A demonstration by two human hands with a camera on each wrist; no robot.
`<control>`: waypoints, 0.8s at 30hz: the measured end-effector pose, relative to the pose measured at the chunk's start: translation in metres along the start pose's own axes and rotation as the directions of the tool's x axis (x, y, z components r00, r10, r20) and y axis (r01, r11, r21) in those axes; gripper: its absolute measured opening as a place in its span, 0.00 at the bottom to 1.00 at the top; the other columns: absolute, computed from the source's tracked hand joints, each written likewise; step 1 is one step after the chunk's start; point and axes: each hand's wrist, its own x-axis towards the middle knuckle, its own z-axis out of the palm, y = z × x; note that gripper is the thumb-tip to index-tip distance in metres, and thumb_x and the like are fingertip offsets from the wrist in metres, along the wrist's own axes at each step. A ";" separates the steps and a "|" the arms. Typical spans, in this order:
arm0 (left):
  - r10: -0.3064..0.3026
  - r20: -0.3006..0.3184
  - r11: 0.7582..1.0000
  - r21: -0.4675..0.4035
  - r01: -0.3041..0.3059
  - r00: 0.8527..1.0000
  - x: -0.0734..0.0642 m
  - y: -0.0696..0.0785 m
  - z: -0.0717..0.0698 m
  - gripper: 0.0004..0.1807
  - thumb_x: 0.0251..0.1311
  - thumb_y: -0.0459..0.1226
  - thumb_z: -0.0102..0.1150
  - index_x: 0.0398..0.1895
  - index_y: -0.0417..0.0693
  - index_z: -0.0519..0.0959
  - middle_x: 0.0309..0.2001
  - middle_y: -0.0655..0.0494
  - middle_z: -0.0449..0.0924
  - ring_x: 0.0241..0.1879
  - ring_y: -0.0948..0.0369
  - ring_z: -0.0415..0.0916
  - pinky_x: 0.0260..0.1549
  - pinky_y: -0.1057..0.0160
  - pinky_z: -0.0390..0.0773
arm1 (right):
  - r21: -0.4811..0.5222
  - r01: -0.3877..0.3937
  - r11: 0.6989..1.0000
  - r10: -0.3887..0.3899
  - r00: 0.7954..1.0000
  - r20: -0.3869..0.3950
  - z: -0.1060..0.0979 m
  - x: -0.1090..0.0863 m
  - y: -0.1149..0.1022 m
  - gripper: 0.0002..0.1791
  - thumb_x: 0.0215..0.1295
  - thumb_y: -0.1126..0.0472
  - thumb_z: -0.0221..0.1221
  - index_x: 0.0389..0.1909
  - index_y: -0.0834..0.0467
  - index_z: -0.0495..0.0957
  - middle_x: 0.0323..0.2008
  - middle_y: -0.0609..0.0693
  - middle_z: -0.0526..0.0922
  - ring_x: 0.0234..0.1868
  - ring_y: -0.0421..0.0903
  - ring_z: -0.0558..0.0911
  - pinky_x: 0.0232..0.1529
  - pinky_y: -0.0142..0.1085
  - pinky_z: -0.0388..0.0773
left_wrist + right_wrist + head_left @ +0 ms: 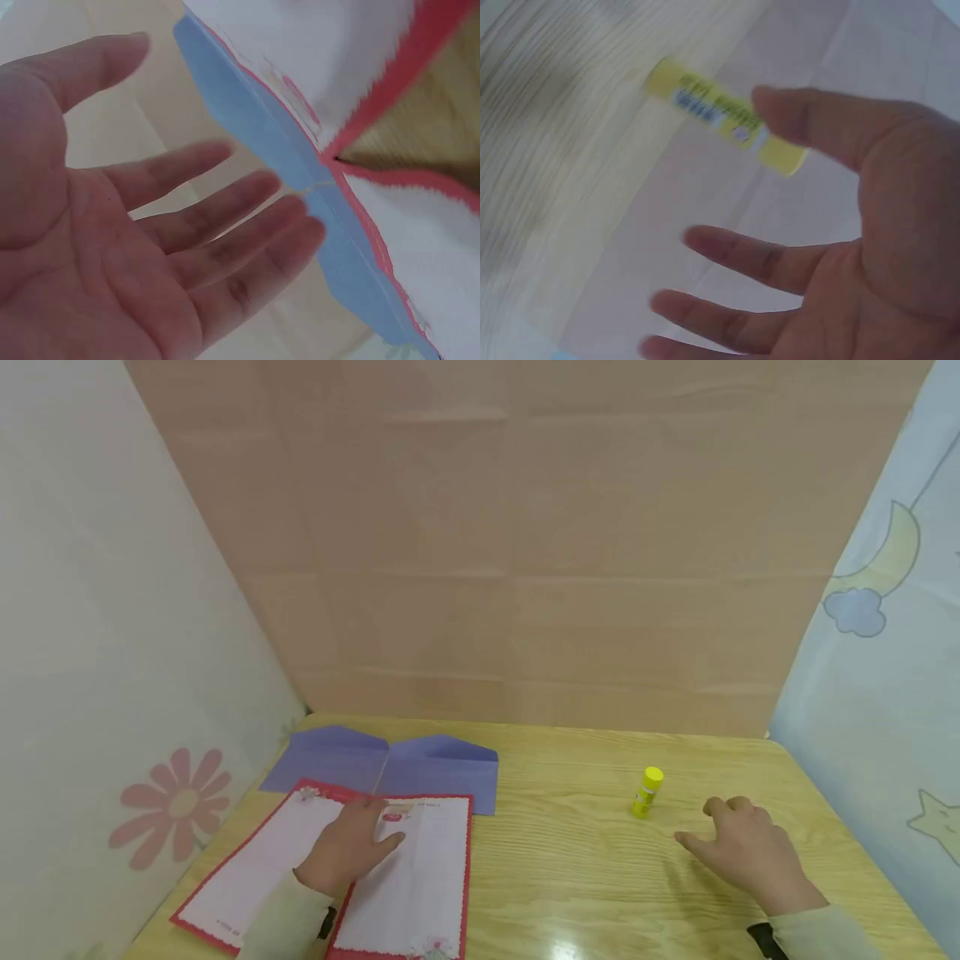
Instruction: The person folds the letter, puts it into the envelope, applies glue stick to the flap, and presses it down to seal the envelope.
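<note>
Two red-bordered white sheets [431, 877] lie side by side at the left of the table. Behind them, partly covered, are two purple envelopes [450, 772] with pointed flaps. Over the sheets hovers my left hand [348, 847], its fingers spread and nothing in them; the left wrist view shows the bare palm [112, 262]. A yellow glue stick [647, 793] stands upright on the right half of the table. To its right, apart from it, is my right hand [750, 852], fingers loosely extended and empty. In the right wrist view the thumb overlaps the glue stick [705, 105] in the picture.
The wooden table [570, 860] meets a brown paper-like backdrop [540, 568] at its far edge. A pale wall panel with a flower [180, 802] stands at left, and one with a moon [896, 556] at right.
</note>
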 end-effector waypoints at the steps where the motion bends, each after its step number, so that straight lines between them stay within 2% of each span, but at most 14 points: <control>1: -0.010 0.017 1.000 -0.001 0.011 1.000 -0.003 0.001 0.001 0.32 0.58 0.47 0.69 0.58 0.31 0.75 0.50 0.37 0.78 0.51 0.41 0.76 0.47 0.40 0.77 | 0.018 -0.005 1.000 0.004 0.999 0.044 -0.002 -0.001 -0.005 0.40 0.61 0.35 0.62 0.50 0.71 0.76 0.44 0.72 0.76 0.40 0.67 0.77 0.32 0.60 0.75; 4: -0.035 0.063 0.999 -0.028 0.037 0.997 -0.009 0.006 0.004 0.29 0.57 0.46 0.69 0.55 0.33 0.77 0.53 0.36 0.79 0.54 0.40 0.76 0.50 0.39 0.76 | 0.092 -0.019 0.996 0.004 0.985 0.170 -0.001 -0.003 -0.021 0.33 0.64 0.40 0.62 0.47 0.69 0.77 0.37 0.61 0.81 0.32 0.52 0.79 0.27 0.49 0.76; 7: -0.029 0.103 0.997 -0.070 0.037 0.994 -0.011 0.010 0.010 0.30 0.58 0.45 0.69 0.57 0.33 0.77 0.56 0.37 0.78 0.58 0.40 0.75 0.53 0.38 0.74 | 0.166 -0.001 0.986 -0.035 0.976 0.216 0.005 -0.002 -0.038 0.26 0.64 0.44 0.64 0.44 0.65 0.79 0.33 0.53 0.83 0.30 0.45 0.79 0.28 0.45 0.76; 11: 0.023 0.130 0.996 -0.094 -0.011 0.991 -0.012 0.016 0.018 0.27 0.59 0.44 0.69 0.54 0.33 0.78 0.52 0.40 0.80 0.56 0.42 0.76 0.54 0.40 0.74 | 0.249 0.022 0.968 -0.078 0.973 0.217 0.015 0.000 -0.059 0.20 0.63 0.48 0.66 0.41 0.62 0.81 0.27 0.47 0.81 0.27 0.43 0.77 0.29 0.44 0.77; 14: 0.084 0.137 0.995 -0.066 -0.076 0.987 -0.012 0.021 0.023 0.23 0.59 0.45 0.68 0.48 0.34 0.79 0.43 0.44 0.81 0.45 0.46 0.79 0.47 0.44 0.78 | 0.282 0.030 0.959 -0.092 0.974 0.207 0.022 0.002 -0.072 0.18 0.62 0.50 0.67 0.40 0.62 0.81 0.22 0.46 0.78 0.23 0.43 0.74 0.25 0.41 0.73; 18: 0.151 0.136 0.988 -0.032 -0.148 0.979 -0.012 0.029 0.027 0.19 0.58 0.45 0.68 0.39 0.37 0.79 0.32 0.51 0.76 0.33 0.54 0.74 0.35 0.50 0.77 | 0.293 0.052 0.955 -0.110 0.977 0.185 0.030 0.004 -0.084 0.17 0.60 0.51 0.68 0.40 0.61 0.81 0.22 0.46 0.76 0.23 0.43 0.71 0.24 0.39 0.69; 24: 0.174 0.149 0.985 -0.003 -0.175 0.973 -0.007 0.046 0.032 0.18 0.59 0.45 0.68 0.37 0.38 0.79 0.29 0.54 0.70 0.28 0.58 0.67 0.26 0.58 0.71 | 0.316 0.073 0.946 -0.133 0.976 0.174 0.042 0.007 -0.095 0.16 0.59 0.52 0.69 0.39 0.61 0.81 0.23 0.45 0.74 0.24 0.43 0.71 0.26 0.39 0.70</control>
